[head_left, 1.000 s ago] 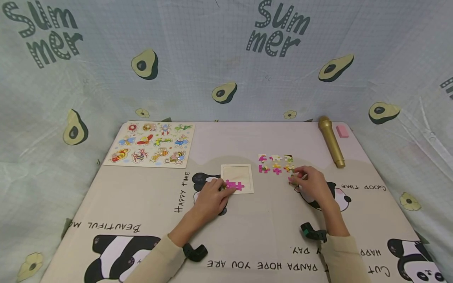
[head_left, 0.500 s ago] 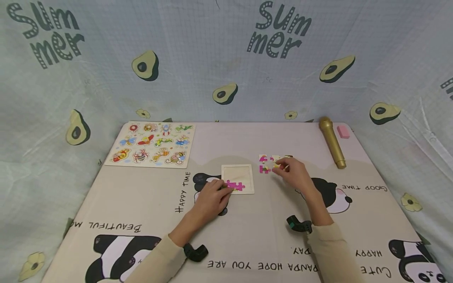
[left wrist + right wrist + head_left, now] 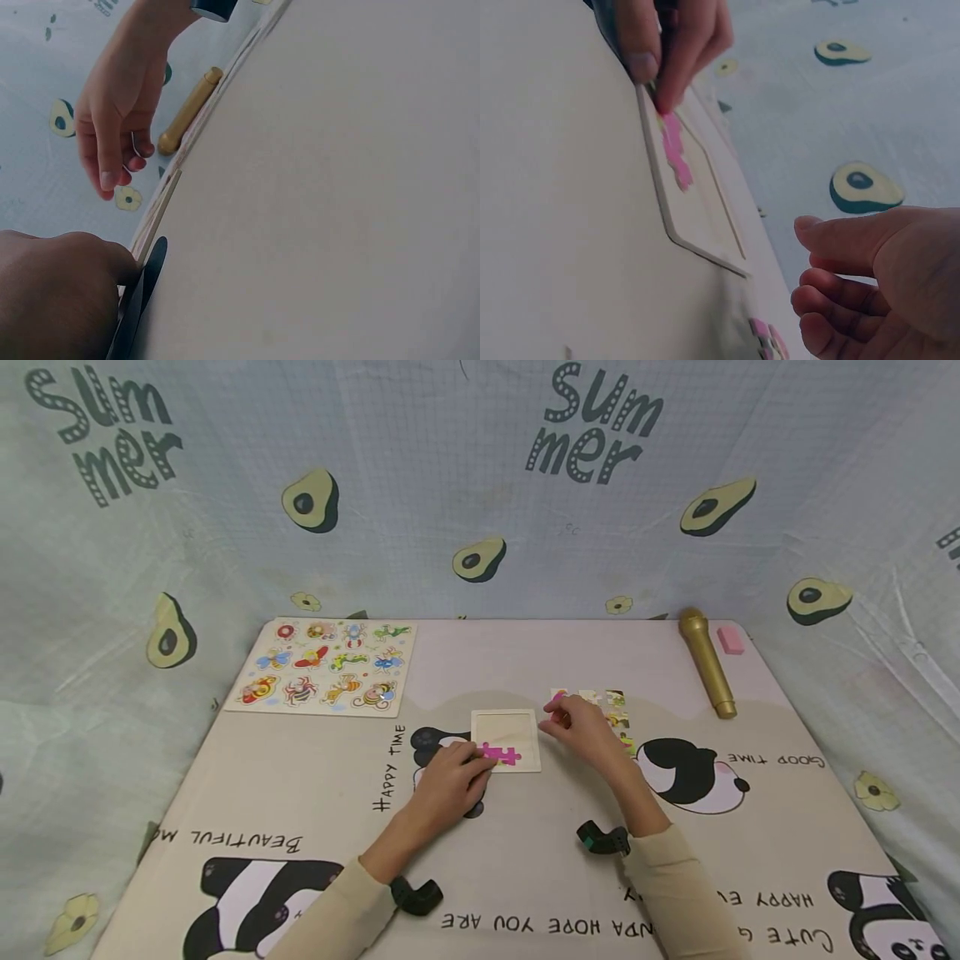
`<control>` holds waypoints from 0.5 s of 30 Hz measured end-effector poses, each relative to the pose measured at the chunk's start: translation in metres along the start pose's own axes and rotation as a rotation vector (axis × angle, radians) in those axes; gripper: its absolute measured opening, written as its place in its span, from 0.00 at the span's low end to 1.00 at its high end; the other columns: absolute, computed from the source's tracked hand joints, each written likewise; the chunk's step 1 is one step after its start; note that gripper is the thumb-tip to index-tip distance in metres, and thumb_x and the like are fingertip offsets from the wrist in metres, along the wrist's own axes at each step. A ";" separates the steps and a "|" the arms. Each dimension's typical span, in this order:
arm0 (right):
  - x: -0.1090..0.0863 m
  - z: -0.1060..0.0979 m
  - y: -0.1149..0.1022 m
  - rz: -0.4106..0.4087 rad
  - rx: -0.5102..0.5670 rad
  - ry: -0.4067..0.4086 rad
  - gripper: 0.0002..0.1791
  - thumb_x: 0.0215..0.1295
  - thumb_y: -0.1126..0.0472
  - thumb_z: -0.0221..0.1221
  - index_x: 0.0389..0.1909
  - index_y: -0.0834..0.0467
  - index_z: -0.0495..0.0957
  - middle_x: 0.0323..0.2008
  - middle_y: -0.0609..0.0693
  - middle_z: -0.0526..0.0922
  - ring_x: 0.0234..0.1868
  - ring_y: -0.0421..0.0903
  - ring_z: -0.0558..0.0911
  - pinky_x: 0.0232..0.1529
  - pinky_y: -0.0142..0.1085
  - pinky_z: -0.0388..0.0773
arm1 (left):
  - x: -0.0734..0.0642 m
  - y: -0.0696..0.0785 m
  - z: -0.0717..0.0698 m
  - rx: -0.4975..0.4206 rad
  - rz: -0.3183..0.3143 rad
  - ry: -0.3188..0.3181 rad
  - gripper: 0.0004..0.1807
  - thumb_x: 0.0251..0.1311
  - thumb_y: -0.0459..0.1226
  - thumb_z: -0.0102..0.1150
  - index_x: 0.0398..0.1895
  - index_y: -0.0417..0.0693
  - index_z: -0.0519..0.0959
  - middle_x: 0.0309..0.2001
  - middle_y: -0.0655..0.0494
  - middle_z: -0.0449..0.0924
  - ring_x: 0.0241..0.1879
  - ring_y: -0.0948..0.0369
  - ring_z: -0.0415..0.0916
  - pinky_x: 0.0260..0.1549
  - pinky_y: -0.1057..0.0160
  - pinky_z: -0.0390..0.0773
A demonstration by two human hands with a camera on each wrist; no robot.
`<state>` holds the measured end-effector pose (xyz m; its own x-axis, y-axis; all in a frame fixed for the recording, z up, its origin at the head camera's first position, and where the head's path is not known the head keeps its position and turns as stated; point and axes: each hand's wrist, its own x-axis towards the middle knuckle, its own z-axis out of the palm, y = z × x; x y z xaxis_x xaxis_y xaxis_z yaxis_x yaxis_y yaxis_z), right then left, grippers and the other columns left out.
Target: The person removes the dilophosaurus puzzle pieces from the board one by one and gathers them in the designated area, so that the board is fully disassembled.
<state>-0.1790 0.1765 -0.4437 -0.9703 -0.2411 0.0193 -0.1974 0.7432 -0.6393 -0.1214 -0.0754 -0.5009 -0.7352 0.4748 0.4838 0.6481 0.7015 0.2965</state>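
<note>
A small wooden puzzle tray (image 3: 506, 722) lies mid-table, with joined pink jigsaw pieces (image 3: 501, 755) along its near side. My left hand (image 3: 450, 781) holds the tray's near left corner. In the right wrist view its thumb is at the outer edge and a fingertip touches the pink pieces (image 3: 676, 154). To the right of the tray, my right hand (image 3: 588, 727) hovers over the loose jigsaw pieces (image 3: 617, 710), covering some of them. Its thumb and fingers are loosely bent, and nothing shows between them in either wrist view.
An insect picture board (image 3: 318, 668) lies at the back left. At the back right are a gold microphone-shaped object (image 3: 707, 664) and a pink block (image 3: 731, 640). A patterned cloth (image 3: 405, 485) hangs behind the table.
My right hand has moved left across the loose pieces, from their right side toward the tray, uncovering the right-hand ones. The left hand stays at the tray's corner.
</note>
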 end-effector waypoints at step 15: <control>-0.004 0.022 -0.013 -0.059 -0.011 -0.072 0.16 0.65 0.58 0.66 0.49 0.62 0.83 0.34 0.51 0.80 0.36 0.44 0.75 0.39 0.33 0.75 | 0.000 0.001 -0.001 -0.006 -0.016 -0.017 0.10 0.63 0.38 0.65 0.45 0.49 0.89 0.42 0.55 0.83 0.45 0.57 0.80 0.50 0.58 0.80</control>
<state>-0.1691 0.1541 -0.4528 -0.9445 -0.3285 0.0010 -0.2557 0.7332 -0.6301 -0.1208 -0.0751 -0.5002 -0.7487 0.4728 0.4646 0.6374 0.7059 0.3089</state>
